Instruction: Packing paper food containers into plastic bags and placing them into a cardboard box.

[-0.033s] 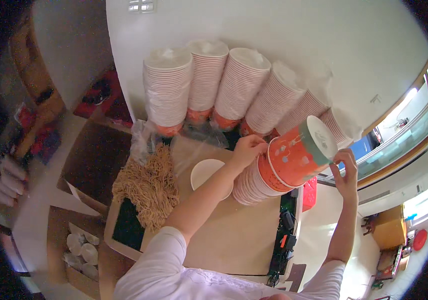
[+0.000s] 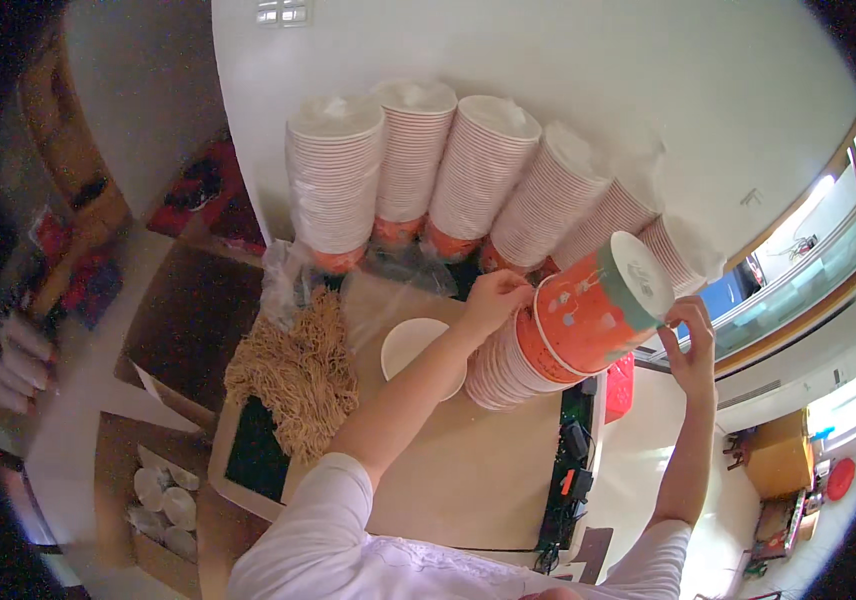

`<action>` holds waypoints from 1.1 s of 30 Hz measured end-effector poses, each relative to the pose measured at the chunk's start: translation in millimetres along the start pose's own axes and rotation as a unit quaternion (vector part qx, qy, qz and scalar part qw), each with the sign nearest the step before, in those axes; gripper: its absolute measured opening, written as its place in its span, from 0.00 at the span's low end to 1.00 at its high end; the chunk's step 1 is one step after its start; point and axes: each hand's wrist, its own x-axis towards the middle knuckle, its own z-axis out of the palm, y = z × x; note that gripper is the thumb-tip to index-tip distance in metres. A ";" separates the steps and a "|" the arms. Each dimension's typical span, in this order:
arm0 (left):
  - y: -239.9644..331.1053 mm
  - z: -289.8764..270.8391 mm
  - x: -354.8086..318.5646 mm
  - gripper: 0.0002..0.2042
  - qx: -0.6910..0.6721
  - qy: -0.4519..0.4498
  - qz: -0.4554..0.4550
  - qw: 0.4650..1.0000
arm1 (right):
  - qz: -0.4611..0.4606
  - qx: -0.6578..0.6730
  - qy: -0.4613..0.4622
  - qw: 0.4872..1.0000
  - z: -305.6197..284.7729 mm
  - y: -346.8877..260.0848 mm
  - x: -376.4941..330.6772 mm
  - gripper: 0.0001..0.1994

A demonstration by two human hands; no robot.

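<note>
A stack of upturned orange paper buckets [image 2: 508, 357] with white rims leans over the table's right side. Its top bucket [image 2: 580, 315] is orange with a green band and a white base. My left hand [image 2: 500, 302] is closed in a pinch at that bucket's rim, on the left side. Over on the right, my right hand [image 2: 690, 340] pinches at the edge of the bucket's base with thumb and fingertips. Beneath my left forearm sits an open white paper bowl [image 2: 413, 350], partly hidden by the arm. To its left lies a heap of tan stringy strands [image 2: 298, 375].
Tall plastic-wrapped stacks of white-rimmed buckets [image 2: 336, 180] line the wall behind the table [image 2: 478, 470]. Clear plastic film [image 2: 398, 275] lies before them. Black adapters and cables [image 2: 576, 470] sit along the right edge. Cardboard boxes [image 2: 193, 330] stand at the left.
</note>
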 end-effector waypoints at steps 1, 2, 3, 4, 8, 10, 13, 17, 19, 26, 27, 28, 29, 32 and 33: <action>-5.7 -1.1 1.9 0.07 0.022 0.012 -0.003 1.000 | -0.006 0.003 -0.006 1.000 0.3 -1.4 1.7 0.07; -11.4 -2.5 3.2 0.07 0.044 0.024 -0.006 0.999 | -0.012 0.006 -0.013 1.000 0.9 -2.5 2.4 0.08; -17.2 -4.4 4.1 0.07 0.045 0.025 -0.006 0.999 | -0.012 0.007 -0.013 1.000 2.5 -2.9 2.1 0.08; -18.8 -4.0 5.2 0.07 0.052 0.027 -0.021 0.998 | -0.011 0.002 -0.022 1.000 3.3 -1.9 1.2 0.08; -13.2 2.9 -3.5 0.05 -0.003 -0.011 -0.030 0.999 | -0.020 -0.016 -0.057 0.998 9.5 1.1 -8.3 0.10; 6.0 6.1 -9.3 0.06 0.026 -0.015 -0.037 0.999 | -0.006 0.016 -0.038 0.999 14.9 -0.5 -11.8 0.11; -1.5 0.4 -4.4 0.07 0.044 -0.004 -0.030 0.999 | 0.008 0.033 -0.035 0.999 19.6 0.5 -12.8 0.12; 1.1 -4.6 -8.0 0.07 0.015 -0.028 -0.044 0.999 | 0.006 0.033 -0.047 0.998 20.7 3.8 -13.8 0.11; 9.5 -1.5 -12.6 0.06 -0.013 -0.040 -0.062 0.997 | 0.006 0.023 -0.047 0.999 19.3 5.9 -15.0 0.11; -6.8 -26.6 -5.1 0.08 -0.160 -0.183 -0.185 0.952 | 0.008 0.030 -0.052 0.998 17.2 5.6 -13.4 0.10; -11.4 -28.9 -4.2 0.08 -0.159 -0.183 -0.184 0.953 | 0.004 0.030 -0.051 0.998 16.9 5.1 -13.2 0.10; -13.6 -31.0 -3.5 0.08 -0.166 -0.189 -0.204 0.946 | 0.003 0.031 -0.050 0.998 18.1 5.6 -13.2 0.10; -15.6 -32.6 -2.9 0.08 -0.172 -0.194 -0.223 0.940 | 0.002 0.032 -0.051 0.998 19.3 6.0 -13.1 0.10; -10.0 -32.2 -0.7 0.07 -0.084 -0.151 -0.162 0.972 | 0.000 0.033 -0.058 0.998 20.1 10.0 -14.3 0.11; -6.4 -30.2 0.2 0.07 -0.085 -0.152 -0.162 0.971 | -0.001 0.034 -0.064 0.997 19.8 11.3 -14.9 0.11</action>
